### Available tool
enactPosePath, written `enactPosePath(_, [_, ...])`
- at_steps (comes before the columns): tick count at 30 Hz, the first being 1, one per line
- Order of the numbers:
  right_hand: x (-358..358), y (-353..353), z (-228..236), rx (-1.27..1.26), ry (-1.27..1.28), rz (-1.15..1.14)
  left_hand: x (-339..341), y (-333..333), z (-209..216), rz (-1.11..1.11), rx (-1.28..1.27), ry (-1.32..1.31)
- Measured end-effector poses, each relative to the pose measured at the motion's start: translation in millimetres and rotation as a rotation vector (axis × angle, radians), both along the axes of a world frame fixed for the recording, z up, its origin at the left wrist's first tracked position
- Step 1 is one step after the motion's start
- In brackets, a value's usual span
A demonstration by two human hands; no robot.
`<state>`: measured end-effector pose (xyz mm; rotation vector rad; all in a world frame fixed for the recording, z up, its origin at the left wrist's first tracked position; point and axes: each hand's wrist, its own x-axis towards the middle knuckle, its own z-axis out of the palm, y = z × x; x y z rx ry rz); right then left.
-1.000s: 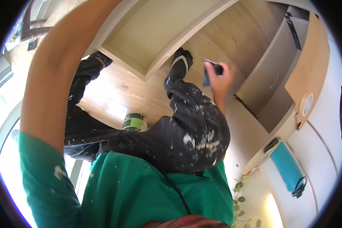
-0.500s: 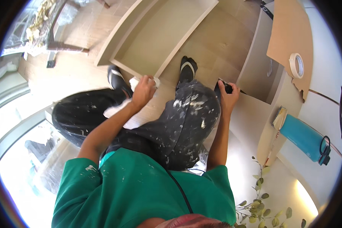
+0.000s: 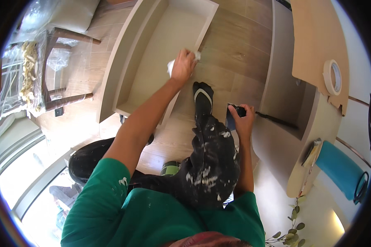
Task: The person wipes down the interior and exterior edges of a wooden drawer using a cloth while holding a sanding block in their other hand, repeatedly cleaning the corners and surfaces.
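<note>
My left hand (image 3: 184, 68) is closed round a crumpled white cloth (image 3: 170, 68), pressing it on the right-hand top edge of a beige drawer (image 3: 122, 88). The drawer lies on the floor in front of me, its inside facing up. Lower on the right, beside my knee, my right hand (image 3: 244, 118) grips a dark flat-faced block with a black rounded top (image 3: 231, 117). What kind of tool it is I cannot tell. Just past that hand, a black rail (image 3: 277, 120) runs along the opening of a beige cabinet (image 3: 272, 144).
On the cabinet top are brown cardboard (image 3: 317, 37), a tape roll (image 3: 333, 77), a paintbrush (image 3: 312, 153) and a blue bottle (image 3: 340, 168). Plastic-wrapped furniture (image 3: 37, 74) stands at left. A green-and-black round object (image 3: 170, 168) sits on the floor under my leg. Leafy stems (image 3: 292, 230) are at lower right.
My left hand has moved forward and right with the cloth, along the drawer's edge. My right hand, still holding the dark block, sits slightly lower in view. The view itself has shifted.
</note>
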<state>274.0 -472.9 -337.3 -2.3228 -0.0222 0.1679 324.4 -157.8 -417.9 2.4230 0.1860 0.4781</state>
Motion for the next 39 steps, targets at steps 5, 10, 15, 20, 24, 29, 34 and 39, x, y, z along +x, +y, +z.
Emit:
enactPosePath(5, [28,23,-25,0.058,-0.007,0.048,79,39,-1,0.032,0.002,0.04])
enactPosePath(10, [72,41,-12,0.038,-0.072,0.025,-26,8,3,0.016,-0.141,0.167])
enactPosePath(15, [84,101,-14,0.083,-0.137,0.245,-204,44,67,-0.201,-0.004,0.522])
enactPosePath(20, [80,141,-18,-0.055,-0.307,0.548,-159,147,117,0.112,0.309,-0.042])
enactPosePath(24, [78,168,-28,-0.177,-0.418,0.661,-51,182,171,0.502,0.341,0.184])
enactPosePath(29, [74,190,-37,-0.245,-0.436,0.708,-5,221,119,0.683,0.24,0.326])
enactPosePath(34, [38,189,-33,-0.26,-0.406,0.859,2,208,138,0.608,0.233,0.428])
enactPosePath(39, [45,191,-30,-0.313,-0.43,0.801,-7,209,135,0.592,0.244,0.333])
